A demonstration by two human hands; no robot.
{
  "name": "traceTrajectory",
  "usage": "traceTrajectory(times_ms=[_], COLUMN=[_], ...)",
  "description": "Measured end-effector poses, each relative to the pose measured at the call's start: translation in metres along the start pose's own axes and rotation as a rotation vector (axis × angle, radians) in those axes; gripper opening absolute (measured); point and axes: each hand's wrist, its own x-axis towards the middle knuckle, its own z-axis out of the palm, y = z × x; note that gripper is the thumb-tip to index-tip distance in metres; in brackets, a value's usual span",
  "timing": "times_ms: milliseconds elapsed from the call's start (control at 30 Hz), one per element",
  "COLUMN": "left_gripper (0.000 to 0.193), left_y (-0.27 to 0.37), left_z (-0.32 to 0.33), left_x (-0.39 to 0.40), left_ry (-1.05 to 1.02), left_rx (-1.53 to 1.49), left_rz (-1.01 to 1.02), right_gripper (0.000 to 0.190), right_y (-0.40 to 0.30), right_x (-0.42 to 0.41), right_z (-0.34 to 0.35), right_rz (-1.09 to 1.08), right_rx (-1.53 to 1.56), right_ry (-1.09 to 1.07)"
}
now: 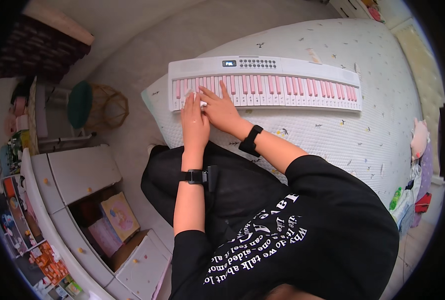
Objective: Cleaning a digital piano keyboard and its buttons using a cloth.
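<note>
A white electronic keyboard [305, 70] with pink raised keys and a small lit display lies across the bed in front of me. Over its left-end keys, my left hand [195, 122] presses a crumpled white tissue or cloth [203, 102] under close-set fingers. Bits of that white material show past the fingertips and between the two hands. Right beside it, my right hand [221, 112] rests on the keys with fingers spread, index finger reaching towards a pink key. Its thumb side is partly hidden by the left hand. Black straps circle both wrists.
The keyboard lies on a quilted white mattress [320, 138] with small printed sprigs. To the left stand a stool with a green seat [80, 104] and a white cabinet [83, 176] with an open compartment. A plush toy [419, 138] and a green bottle [395, 198] are at right.
</note>
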Motion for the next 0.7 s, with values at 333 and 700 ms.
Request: traceTrajectory(times_ms=[333,700], left_gripper=[0.06,0.059], left_y=[0.025,0.009], left_z=[0.004,0.02], left_x=[0.019,0.112], left_ry=[0.093,0.048], left_rx=[-0.057,0.384], left_rz=[0.141,0.05], right_gripper=[0.016,0.031], right_y=[0.014,0.056], right_x=[-0.004,0.064], right_z=[-0.033,-0.019], right_rz=[0.204,0.158], right_rx=[0.568,-0.031], right_ry=[0.031,0.068])
